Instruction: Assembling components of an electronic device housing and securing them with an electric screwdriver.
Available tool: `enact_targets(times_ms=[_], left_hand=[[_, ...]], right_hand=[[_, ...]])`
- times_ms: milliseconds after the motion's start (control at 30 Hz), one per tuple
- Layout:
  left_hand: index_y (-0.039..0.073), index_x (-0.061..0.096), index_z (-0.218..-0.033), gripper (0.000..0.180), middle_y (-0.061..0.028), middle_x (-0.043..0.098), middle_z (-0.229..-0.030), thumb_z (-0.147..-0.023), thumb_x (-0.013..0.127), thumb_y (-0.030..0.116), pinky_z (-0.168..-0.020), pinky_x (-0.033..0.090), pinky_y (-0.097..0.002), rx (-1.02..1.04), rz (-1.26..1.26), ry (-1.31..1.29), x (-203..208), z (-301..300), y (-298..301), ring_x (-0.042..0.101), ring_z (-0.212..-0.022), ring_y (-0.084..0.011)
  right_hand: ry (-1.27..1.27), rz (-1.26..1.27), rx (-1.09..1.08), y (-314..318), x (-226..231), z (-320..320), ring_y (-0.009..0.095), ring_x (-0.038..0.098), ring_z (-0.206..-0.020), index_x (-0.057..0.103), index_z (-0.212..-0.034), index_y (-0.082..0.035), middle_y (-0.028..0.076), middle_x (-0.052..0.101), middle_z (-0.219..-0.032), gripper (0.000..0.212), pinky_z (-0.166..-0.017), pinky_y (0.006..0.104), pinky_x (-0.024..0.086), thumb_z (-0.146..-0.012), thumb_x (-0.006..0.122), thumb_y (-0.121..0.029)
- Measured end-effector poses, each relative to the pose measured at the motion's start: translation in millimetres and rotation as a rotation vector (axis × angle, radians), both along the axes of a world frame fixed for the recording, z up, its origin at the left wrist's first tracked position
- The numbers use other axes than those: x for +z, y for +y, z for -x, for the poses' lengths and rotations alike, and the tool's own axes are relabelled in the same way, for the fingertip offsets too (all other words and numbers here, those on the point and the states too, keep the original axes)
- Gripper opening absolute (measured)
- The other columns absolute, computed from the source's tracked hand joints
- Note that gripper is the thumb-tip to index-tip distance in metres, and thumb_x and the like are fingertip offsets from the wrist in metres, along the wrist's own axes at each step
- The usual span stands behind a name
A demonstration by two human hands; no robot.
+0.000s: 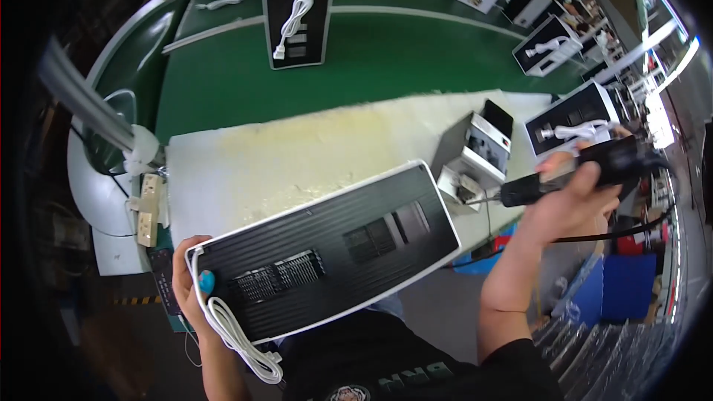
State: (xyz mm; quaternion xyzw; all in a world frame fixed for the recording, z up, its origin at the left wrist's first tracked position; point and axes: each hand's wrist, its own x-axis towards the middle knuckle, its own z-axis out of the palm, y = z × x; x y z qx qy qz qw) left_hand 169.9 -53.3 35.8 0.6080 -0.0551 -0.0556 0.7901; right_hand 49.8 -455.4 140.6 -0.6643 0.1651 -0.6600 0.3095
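- Your left hand grips the near-left end of the long black ribbed panel with the white rim; fingers curl around its edge, one fingertip capped in blue, pinching the panel end together with the coiled white power cord.
- The panel lies tilted, near-left end at your body, far-right end up on the white foam pad that covers the bench. Back face is up: vent grille near the left, dark rectangular recesses mid-length.
- The cord hangs off the panel's near-left corner, looped and bundled.
- Your right hand is wrapped tight around the black electric screwdriver, fingers pressed together on the body, thumb over the top. The bit points left, with its tip just beside the small grey and white fixture box and off the panel's right end. A black cable trails from the driver to the right.
- Left of the pad: a beige power strip on the bench edge.
- Beyond the pad: the green conveyor belt carries more black panels with white cords, one upright ahead and several to the right.
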Motion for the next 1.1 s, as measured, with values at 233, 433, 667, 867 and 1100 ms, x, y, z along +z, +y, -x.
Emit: enact_targets(times_ms=[233,433,667,867,1100], left_hand=[[-0.004,0.048,-0.12,0.051,-0.0137,0.055,-0.112,-0.081,0.068,0.023,-0.094,0.043,-0.0316,0.147,0.004,-0.03,-7,26,-46,0.056,-0.103,-0.0213],[-0.001,0.047,-0.119,0.049,-0.0177,0.055,-0.119,-0.08,0.068,0.018,-0.098,0.041,-0.0367,0.115,0.067,-0.12,-12,30,-60,0.055,-0.109,-0.0259],[0.001,0.047,-0.113,0.042,-0.018,0.055,-0.117,-0.075,0.065,0.002,-0.096,0.042,-0.0344,0.041,0.154,-0.08,-22,25,-65,0.054,-0.108,-0.0231],[0.0,0.044,-0.114,0.04,-0.0168,0.052,-0.12,-0.078,0.06,-0.005,-0.095,0.043,-0.0323,-0.012,0.318,-0.072,-22,25,-59,0.053,-0.109,-0.02],[0.0,0.044,-0.116,0.041,-0.0164,0.052,-0.121,-0.079,0.062,-0.003,-0.094,0.044,-0.0311,-0.039,0.392,-0.04,-25,25,-63,0.054,-0.108,-0.0189]], right_hand=[[-0.028,0.223,-0.036,-44,-104,9,0.018,0.058,-0.063,0.025,-0.13,0.0,0.02,0.051,-0.115,0.051,-0.057,0.029,0.049,-0.094,0.053,-0.023],[0.039,-0.114,0.15,-16,-95,9,0.017,0.056,-0.059,0.029,-0.128,0.001,0.017,0.055,-0.11,0.049,-0.052,0.029,0.048,-0.094,0.054,-0.024],[-0.26,-0.211,0.556,106,46,-18,0.014,0.048,-0.061,0.033,-0.129,0.0,0.013,0.048,-0.116,0.06,-0.049,0.0255,0.04,-0.095,0.048,-0.047],[-0.081,-0.116,0.923,193,54,-90,0.012,0.043,-0.063,0.038,-0.124,0.004,0.008,0.046,-0.078,0.067,-0.057,0.0244,0.039,-0.093,0.041,-0.056],[0.341,0.11,0.806,217,38,-121,0.015,0.052,-0.06,0.035,-0.128,0.001,0.01,0.055,-0.083,0.078,-0.055,0.0281,0.047,-0.089,0.044,-0.066]])
